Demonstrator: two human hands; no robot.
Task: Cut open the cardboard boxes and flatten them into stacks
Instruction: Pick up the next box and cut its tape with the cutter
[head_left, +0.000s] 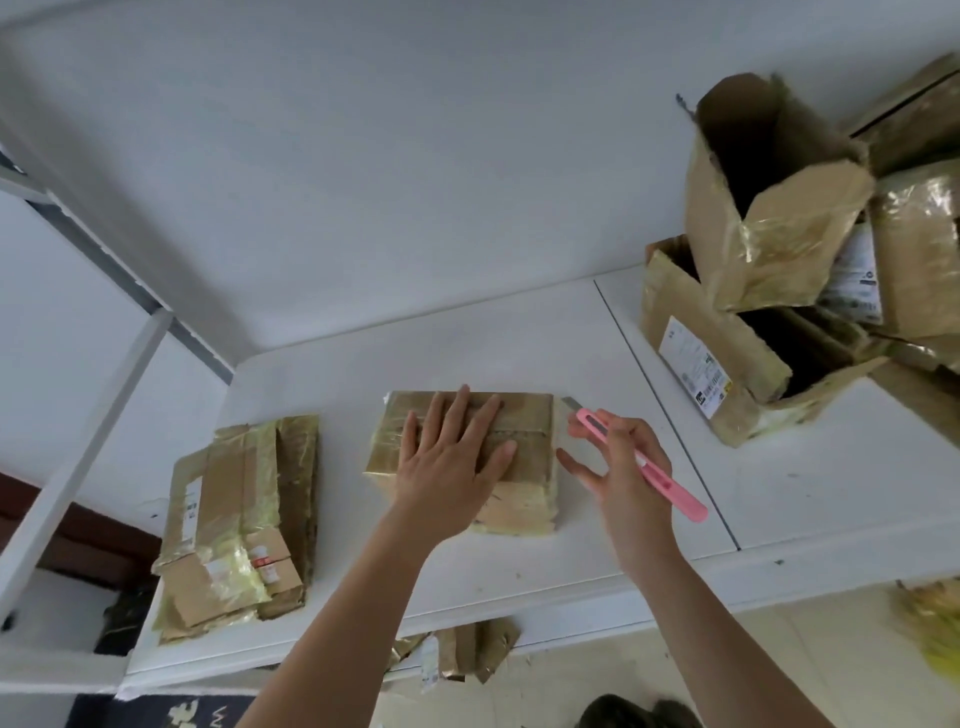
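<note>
A small taped cardboard box (524, 499) lies at the middle of the white table (363, 358). My left hand (454, 457) rests flat on its top, fingers spread and straight. To the right of the box, my right hand (618, 467) holds a pink utility knife (644, 462). Its blade is out and points up-left, close to the box's far right corner. A stack of flattened boxes (239, 525) lies at the left of the table.
Several opened, unflattened boxes (769, 260) are piled at the table's right end against the white wall. Cardboard scraps (467, 649) lie on the floor below the table's front edge. A white shelf frame (78, 467) stands to the left.
</note>
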